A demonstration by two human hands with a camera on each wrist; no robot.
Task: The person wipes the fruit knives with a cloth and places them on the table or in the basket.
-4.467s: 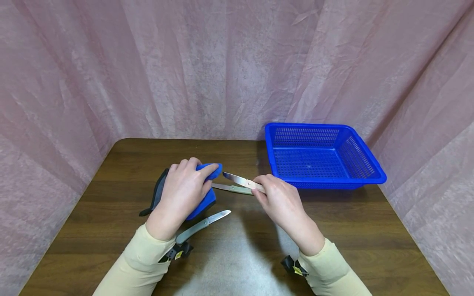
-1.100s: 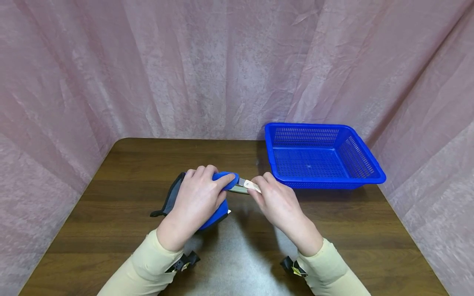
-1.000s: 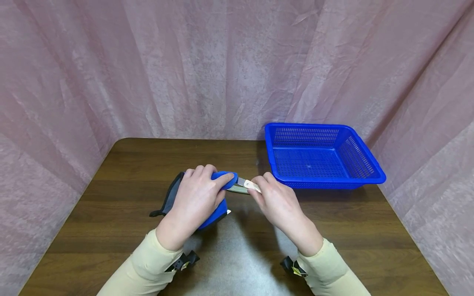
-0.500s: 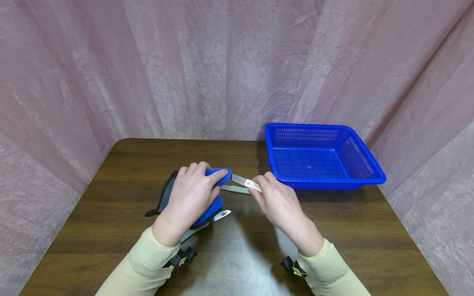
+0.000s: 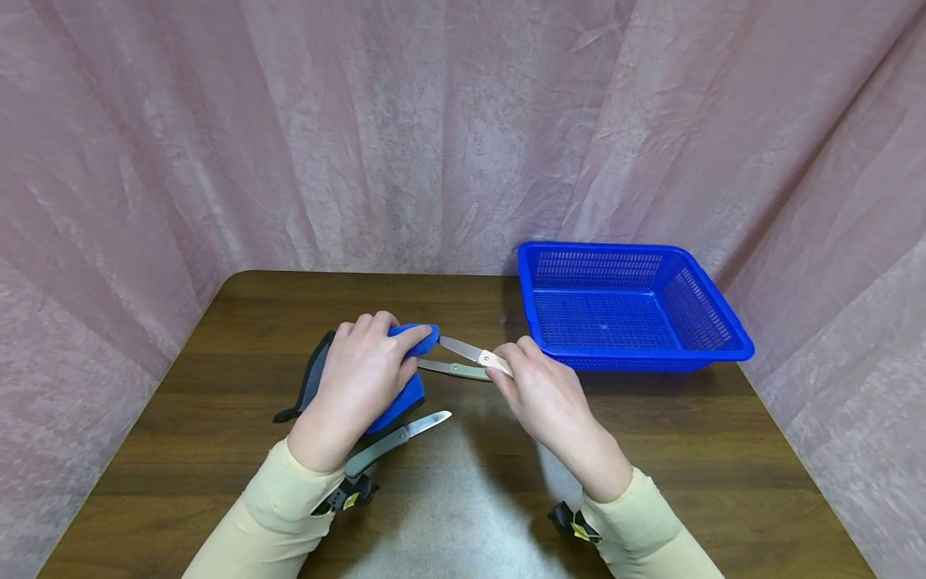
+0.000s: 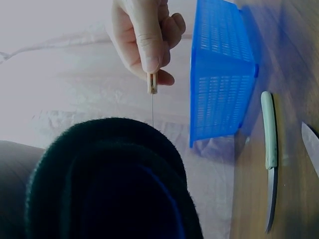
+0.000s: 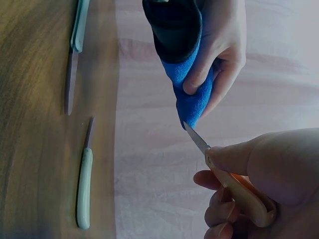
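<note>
In the head view my right hand grips the cream handle of a folding knife, its blade out and pointing left. My left hand pinches a blue cloth with a dark edging over the blade's tip end; most of the blade shows bare between the cloth and the handle. In the right wrist view only the tip end meets the cloth. Two more folding knives with pale green handles lie unfolded on the table: a nearer knife beside my left wrist, and a farther knife below the held blade.
A blue plastic basket stands at the back right of the brown wooden table, just beyond my right hand. Pink curtains hang behind and at both sides.
My left hand has slid the cloth leftward along the blade, away from the handle, baring the blade and the nearer green knife. Earlier it moved right toward the handle. My right hand stays nearly still.
</note>
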